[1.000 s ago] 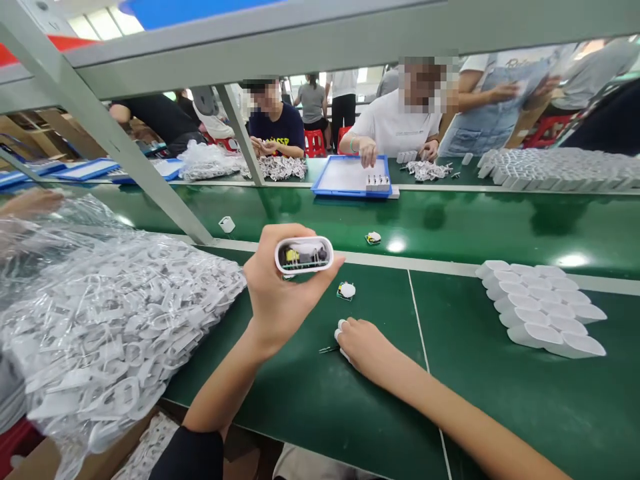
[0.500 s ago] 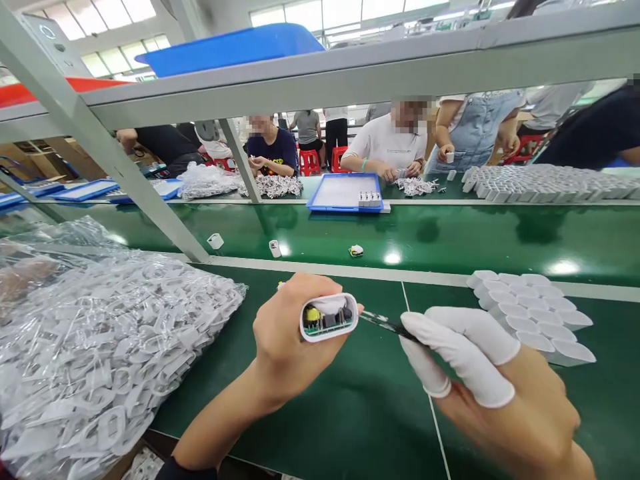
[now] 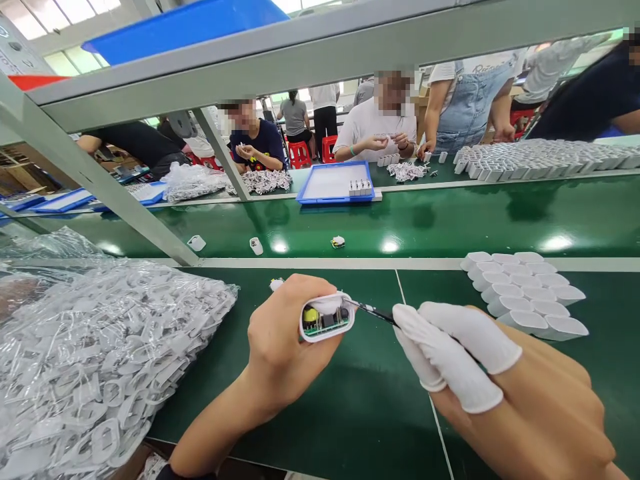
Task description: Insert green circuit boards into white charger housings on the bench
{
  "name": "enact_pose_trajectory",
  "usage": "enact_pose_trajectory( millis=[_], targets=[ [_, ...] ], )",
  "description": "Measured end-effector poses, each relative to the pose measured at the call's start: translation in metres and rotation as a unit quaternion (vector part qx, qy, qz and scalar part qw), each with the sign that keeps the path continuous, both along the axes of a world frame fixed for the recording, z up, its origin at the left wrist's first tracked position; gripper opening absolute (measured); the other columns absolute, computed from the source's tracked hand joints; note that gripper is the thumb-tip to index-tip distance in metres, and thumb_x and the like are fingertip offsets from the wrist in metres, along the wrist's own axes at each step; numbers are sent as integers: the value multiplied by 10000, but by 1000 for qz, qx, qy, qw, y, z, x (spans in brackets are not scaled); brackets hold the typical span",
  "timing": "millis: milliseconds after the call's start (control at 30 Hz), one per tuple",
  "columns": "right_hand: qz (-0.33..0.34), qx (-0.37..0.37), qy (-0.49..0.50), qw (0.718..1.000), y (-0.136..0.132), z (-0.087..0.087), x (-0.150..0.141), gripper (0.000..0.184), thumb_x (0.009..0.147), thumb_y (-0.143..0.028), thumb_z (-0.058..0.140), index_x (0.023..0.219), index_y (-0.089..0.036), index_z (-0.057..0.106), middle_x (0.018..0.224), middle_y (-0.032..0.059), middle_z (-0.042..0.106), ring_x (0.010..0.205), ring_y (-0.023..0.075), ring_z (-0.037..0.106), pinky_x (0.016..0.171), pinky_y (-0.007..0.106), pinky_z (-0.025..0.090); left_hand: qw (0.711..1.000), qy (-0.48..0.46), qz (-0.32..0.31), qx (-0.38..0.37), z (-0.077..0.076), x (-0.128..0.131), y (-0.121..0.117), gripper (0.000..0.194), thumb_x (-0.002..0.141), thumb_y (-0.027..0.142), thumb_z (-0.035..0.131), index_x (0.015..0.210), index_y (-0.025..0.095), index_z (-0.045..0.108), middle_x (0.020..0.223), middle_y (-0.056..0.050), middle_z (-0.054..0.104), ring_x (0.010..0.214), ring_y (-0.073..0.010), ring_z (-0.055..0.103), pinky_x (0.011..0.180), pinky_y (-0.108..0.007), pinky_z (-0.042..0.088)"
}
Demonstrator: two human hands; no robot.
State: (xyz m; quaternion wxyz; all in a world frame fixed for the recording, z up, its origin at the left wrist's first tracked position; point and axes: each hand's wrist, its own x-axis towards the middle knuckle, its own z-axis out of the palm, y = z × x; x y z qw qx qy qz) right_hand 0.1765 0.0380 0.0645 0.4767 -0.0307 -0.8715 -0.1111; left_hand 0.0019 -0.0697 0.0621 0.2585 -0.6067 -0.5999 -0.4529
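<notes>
In my left hand (image 3: 283, 343) is a white oval plastic charger housing (image 3: 327, 338), its open end turned toward me. Inside it I see a circuit board (image 3: 320, 321) with a yellow component, dark parts and something white along the top. My right hand (image 3: 480, 367), with white finger cots on several fingers, pinches slim black tweezers (image 3: 373, 311). Their tip meets the upper right rim of the housing; whether it reaches inside I cannot tell. A small white and yellow part (image 3: 276, 285) lies behind my left hand, partly hidden.
A plastic bag of white parts (image 3: 115, 347) fills the left. White housings (image 3: 523, 287) stand grouped at right. Beyond, a green conveyor (image 3: 425, 220) carries several pieces. A slanted metal post (image 3: 115, 187) and overhead shelf (image 3: 300, 60) frame the view. Co-workers sit opposite, near a blue tray (image 3: 335, 181).
The tweezers have come left and their tip has gone from beside the housing to its upper right rim. My left hand keeps hold of the housing. The view has shifted slightly.
</notes>
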Motion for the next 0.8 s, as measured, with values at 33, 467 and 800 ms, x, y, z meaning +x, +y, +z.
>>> enact_pose_trajectory(
  millis=[33, 467, 800],
  targets=[
    [1, 1, 5, 1000, 1, -1, 0, 207, 886, -23, 571, 1086, -32, 626, 921, 141, 662, 666, 173, 510, 595, 332, 393, 1000, -6, -1, -3, 0, 0, 0, 341, 710, 51, 749, 950, 173, 538, 817, 24, 658, 774, -87, 665, 668, -147, 501],
    [17, -20, 7, 1000, -1, -6, 0, 214, 893, -53, 573, 1097, -70, 633, 981, 106, 656, 706, 166, 561, 606, 330, 458, 999, -20, -30, -17, -3, 4, 1, 347, 714, 55, 734, 967, 189, 537, 811, 26, 676, 774, -106, 680, 652, -175, 524],
    [57, -87, -34, 994, 2, -2, 3, 238, 920, -94, 520, 1134, -129, 617, 937, 68, 663, 652, 157, 556, 566, 304, 450, 995, -34, -90, -16, -4, 8, 0, 330, 735, 63, 712, 981, 200, 539, 829, -4, 684, 774, -145, 695, 678, -239, 580]
  ],
)
